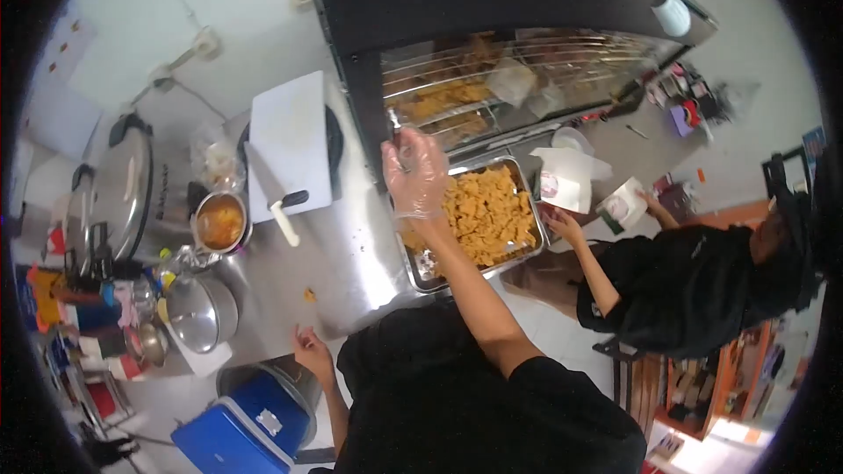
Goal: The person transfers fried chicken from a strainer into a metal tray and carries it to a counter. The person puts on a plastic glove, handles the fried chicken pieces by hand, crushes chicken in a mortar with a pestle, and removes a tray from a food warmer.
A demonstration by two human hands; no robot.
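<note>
My right hand (415, 174), in a clear plastic glove, reaches over a metal tray (411, 269) to the lower left corner of a glass-fronted display cabinet (342, 26). Its fingers are curled beside a small shiny metal piece (392, 116); what they grip, if anything, is not clear. Golden fried pieces of food (492, 215) fill the tray below my forearm. My left hand (312, 351) hangs bare at the counter's front edge, fingers loosely apart and holding nothing. A small fried crumb (309, 295) lies on the counter near it.
On the left stand a white cutting board (290, 136) with knives (283, 215), a bowl of orange-red sauce (221, 221) and metal pots (202, 312). A blue bin (237, 430) is below. At right, a co-worker (676, 290) handles white paper boxes (566, 180).
</note>
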